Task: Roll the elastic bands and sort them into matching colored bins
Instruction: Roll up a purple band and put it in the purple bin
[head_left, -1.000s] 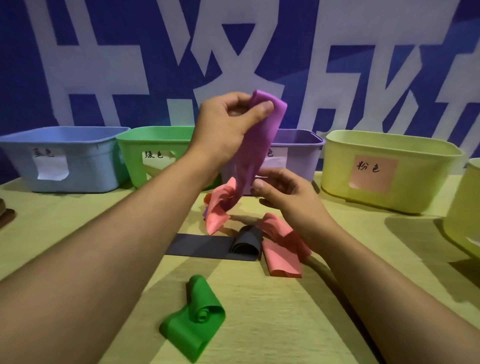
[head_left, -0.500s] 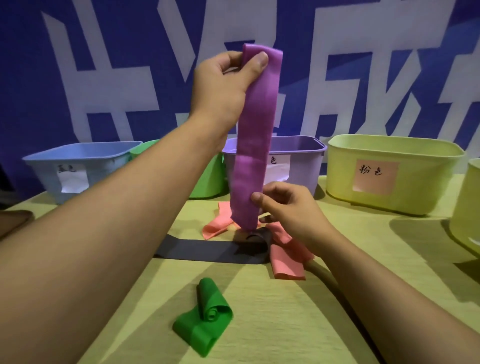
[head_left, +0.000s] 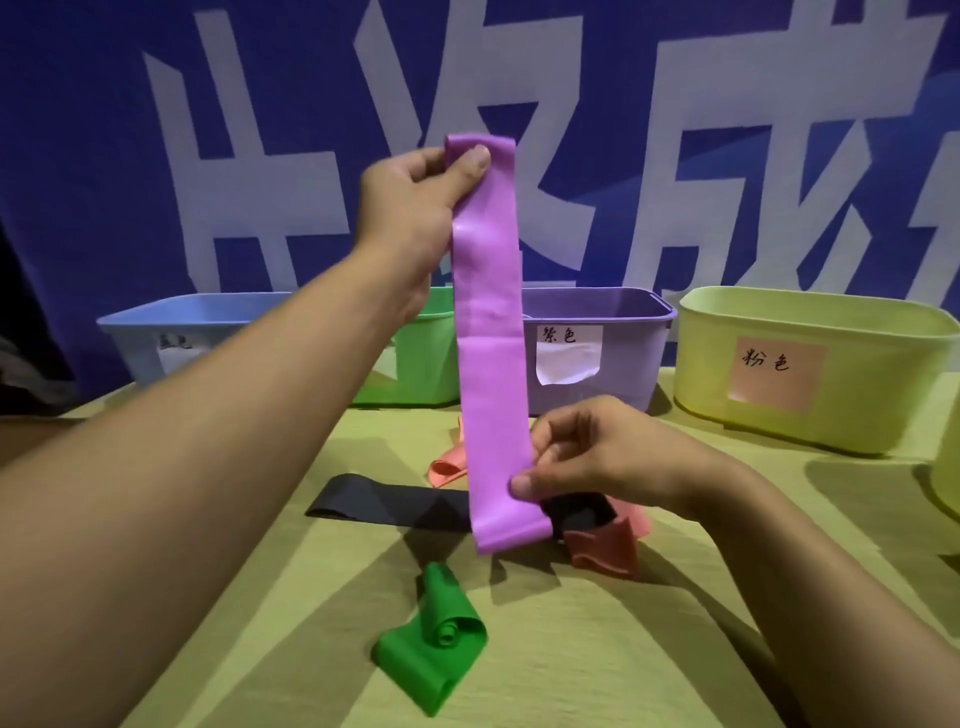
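Observation:
A purple elastic band hangs flat and upright in front of me. My left hand pinches its top end high up. My right hand pinches its right edge near the bottom end. On the table below lie a black band, pink bands partly hidden behind the purple one, and a half-rolled green band. The purple bin stands right behind the held band, the green bin to its left behind my forearm.
A blue bin stands at the back left, a pale yellow-green bin with a pink label at the back right, and another bin's edge at the far right. A blue banner wall rises behind the bins.
My left hand has lifted the purple band up out of the pile until it hangs straight. My right hand has taken hold of its lower end.

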